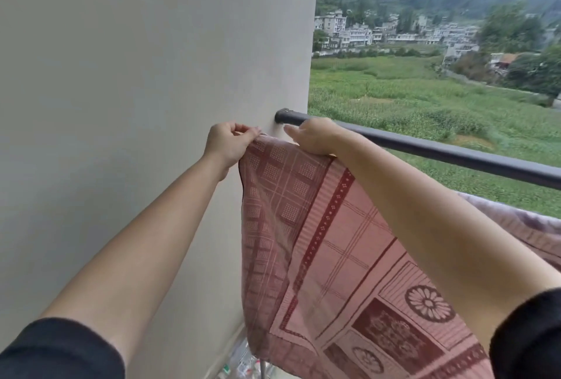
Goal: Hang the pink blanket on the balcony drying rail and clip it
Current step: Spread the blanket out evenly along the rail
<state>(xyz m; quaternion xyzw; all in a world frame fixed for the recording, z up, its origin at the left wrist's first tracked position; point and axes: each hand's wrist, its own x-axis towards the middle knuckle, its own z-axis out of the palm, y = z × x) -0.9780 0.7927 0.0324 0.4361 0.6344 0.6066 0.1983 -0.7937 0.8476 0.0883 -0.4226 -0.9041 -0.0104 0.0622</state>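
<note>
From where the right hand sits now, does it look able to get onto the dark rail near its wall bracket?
Probably yes. The right hand rests on the pink blanket's top edge directly beside the rail, and the stretch up to the wall bracket looks bare, with nothing between.
</note>
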